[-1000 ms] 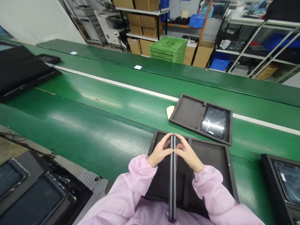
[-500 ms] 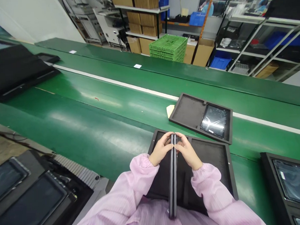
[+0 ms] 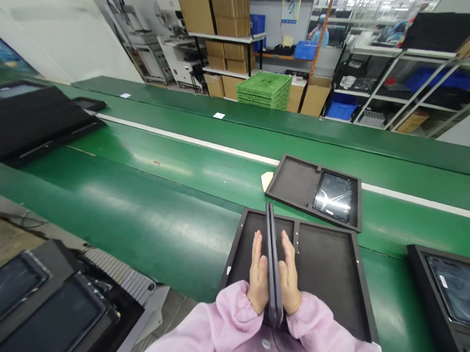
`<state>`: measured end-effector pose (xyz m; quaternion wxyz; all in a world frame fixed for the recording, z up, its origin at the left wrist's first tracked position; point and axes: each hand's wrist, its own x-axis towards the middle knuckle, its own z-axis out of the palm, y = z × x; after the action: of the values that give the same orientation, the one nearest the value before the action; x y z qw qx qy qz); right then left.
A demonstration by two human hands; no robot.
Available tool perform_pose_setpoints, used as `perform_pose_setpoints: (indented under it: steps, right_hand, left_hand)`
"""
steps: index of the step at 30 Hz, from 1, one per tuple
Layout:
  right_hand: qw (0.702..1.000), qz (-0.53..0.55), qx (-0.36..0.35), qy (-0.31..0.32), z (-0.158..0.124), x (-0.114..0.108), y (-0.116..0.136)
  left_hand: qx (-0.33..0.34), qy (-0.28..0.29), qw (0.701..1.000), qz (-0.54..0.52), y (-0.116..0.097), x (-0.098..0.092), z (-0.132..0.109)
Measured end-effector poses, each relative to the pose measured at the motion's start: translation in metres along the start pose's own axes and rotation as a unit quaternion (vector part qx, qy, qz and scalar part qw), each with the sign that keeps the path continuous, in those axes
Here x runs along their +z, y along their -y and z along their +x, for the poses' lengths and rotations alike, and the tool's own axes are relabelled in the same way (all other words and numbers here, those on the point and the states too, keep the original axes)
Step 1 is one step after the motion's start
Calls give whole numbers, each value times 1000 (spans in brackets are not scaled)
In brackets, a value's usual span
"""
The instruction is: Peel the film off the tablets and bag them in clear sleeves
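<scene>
— What colour is the conveyor belt (image 3: 142,201) showing?
— It is gleaming deep green, with a white stripe (image 3: 186,139) running along it.
— And the foam tray (image 3: 328,270)?
— It is looking matte black. The panels (image 3: 271,231) are showing dark grey edges.
— The sleeves (image 3: 233,316)?
— They are showing pale pink with fine ribbed lines. The crates (image 3: 264,86) behind are glowing bright green.

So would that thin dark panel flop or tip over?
Probably stiff: the thin dark panel looks dead straight on edge. Likely tippy too, since only the left hand and right hand flat against its sides steady it.
</scene>
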<state>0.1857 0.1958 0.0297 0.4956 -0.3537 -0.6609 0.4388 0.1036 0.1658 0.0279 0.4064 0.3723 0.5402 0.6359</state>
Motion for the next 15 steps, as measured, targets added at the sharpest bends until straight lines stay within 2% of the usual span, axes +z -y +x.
perform_pose_setpoints:
  steps: [2, 3, 5, 7, 9, 12, 15]
  right_hand:
    - [998, 66, -9, 9, 32, -3, 29]
    - [994, 105, 16, 20, 46, -4, 40]
    - [982, 159, 91, 37, 67, -4, 50]
    - [969, 174, 170, 48, 75, -3, 46]
    - [954, 196, 217, 60, 75, -3, 35]
    - [929, 276, 237, 72, 69, -7, 23]
    - [917, 308, 248, 58, 66, -12, 21]
  left_hand:
    - [106, -14, 994, 18, -40, 10, 18]
    - [121, -9, 992, 15, -55, 15, 26]
    - [80, -18, 997, 10, -73, 23, 39]
    - [5, -56, 998, 18, -72, 29, 46]
    - [-36, -84, 995, 29, -60, 32, 46]
    - [-26, -89, 995, 37, -45, 35, 40]
    - [1, -88, 995, 55, -44, 37, 41]
